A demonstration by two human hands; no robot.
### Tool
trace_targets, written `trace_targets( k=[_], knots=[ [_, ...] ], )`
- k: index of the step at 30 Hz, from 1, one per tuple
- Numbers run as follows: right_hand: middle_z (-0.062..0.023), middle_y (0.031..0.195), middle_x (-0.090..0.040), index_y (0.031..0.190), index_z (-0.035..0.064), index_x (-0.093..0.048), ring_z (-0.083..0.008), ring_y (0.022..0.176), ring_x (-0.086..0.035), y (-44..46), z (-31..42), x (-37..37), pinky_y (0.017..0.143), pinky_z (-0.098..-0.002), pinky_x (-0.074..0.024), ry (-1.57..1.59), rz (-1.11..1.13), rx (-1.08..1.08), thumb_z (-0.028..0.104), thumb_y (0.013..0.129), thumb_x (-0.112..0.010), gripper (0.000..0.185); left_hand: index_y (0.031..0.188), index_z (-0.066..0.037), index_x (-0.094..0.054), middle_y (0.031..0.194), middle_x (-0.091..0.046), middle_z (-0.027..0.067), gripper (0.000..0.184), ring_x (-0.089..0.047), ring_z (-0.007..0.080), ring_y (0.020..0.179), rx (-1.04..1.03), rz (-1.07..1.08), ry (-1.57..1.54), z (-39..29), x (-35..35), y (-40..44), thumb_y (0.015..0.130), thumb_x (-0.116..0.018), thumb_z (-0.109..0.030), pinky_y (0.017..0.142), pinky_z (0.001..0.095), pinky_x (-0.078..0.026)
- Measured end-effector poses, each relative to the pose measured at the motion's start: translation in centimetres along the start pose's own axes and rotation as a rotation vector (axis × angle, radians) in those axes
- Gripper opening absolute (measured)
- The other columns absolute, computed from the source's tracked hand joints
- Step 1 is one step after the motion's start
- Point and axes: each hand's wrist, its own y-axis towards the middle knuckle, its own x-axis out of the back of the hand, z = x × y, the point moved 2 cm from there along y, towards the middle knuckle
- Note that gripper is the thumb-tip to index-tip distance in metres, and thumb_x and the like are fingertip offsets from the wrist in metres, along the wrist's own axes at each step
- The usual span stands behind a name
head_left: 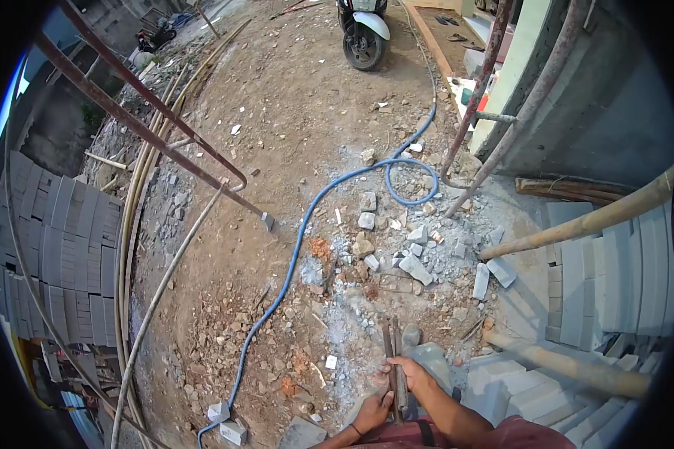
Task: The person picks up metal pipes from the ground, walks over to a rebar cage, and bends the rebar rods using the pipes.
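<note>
Two narrow brown bars (395, 352), side by side and upright in the picture, are held in front of my body at the bottom centre. Whether they are wood or rusty metal I cannot tell. My left hand (371, 413), with a dark band at the wrist, closes on their lower part. Higher up, my right hand (412, 374) wraps around them. Below the bars lie a grey stone (411, 334) and a pale rounded shape that I cannot make out.
A blue hose (299, 243) runs across the rubble-strewn dirt. Rusty scaffold frames (153, 135) stand left and right. Bamboo poles (584, 213) slant in at the right. Grey blocks (60, 239) are stacked on both sides. A motorbike (364, 45) stands at the top.
</note>
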Motion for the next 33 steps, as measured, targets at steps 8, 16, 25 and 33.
trace_targets(
  k=[8,16,25,33],
  knots=[
    [-0.0049,0.072,-0.053,0.097,-0.0019,-0.058,-0.0146,0.057,-0.047,1.4,16.2,-10.5,0.058,-0.0304,-0.0427,0.389,0.330,-0.178,0.014,0.088,-0.060,0.018,0.132,0.005,-0.052,0.111,-0.069,0.0107,0.041,-0.067,0.0153,0.088,0.211,-0.024,-0.114,-4.3,15.9,11.2,0.101,-0.053,-0.021,0.081,0.0297,-0.054],
    [-0.0039,0.069,-0.053,0.102,0.0002,-0.057,-0.0145,0.052,-0.046,0.1,34.4,-24.3,0.050,-0.0311,-0.0391,0.133,0.040,0.000,0.015,0.089,-0.060,0.020,0.130,0.005,-0.053,0.112,-0.067,0.0135,0.037,-0.065,0.0158,0.086,0.169,-0.258,-0.286,-16.1,34.3,24.2,0.100,-0.053,-0.017,0.079,0.0286,-0.054],
    [-0.0034,0.062,-0.048,0.087,0.0056,-0.053,-0.0155,0.045,-0.042,7.9,52.4,-37.1,0.042,-0.0311,-0.0381,-0.473,-0.685,0.071,0.012,0.085,-0.056,0.008,0.131,0.003,-0.053,0.114,-0.067,0.0120,0.037,-0.066,0.0150,0.092,0.103,-0.335,-0.515,-30.1,54.9,40.6,0.101,-0.053,-0.018,0.079,0.0256,-0.051],
    [-0.0077,0.061,-0.047,0.078,0.0067,-0.049,-0.0241,0.051,-0.048,23.4,62.0,-48.9,0.048,-0.0390,-0.0431,-0.688,-0.963,-0.006,0.017,0.086,-0.052,0.013,0.134,0.003,-0.050,0.123,-0.063,0.0152,0.039,-0.063,0.0179,0.102,-0.027,-0.683,-0.582,-41.5,78.9,46.8,0.101,-0.053,-0.018,0.092,0.0316,-0.049]
  ],
)
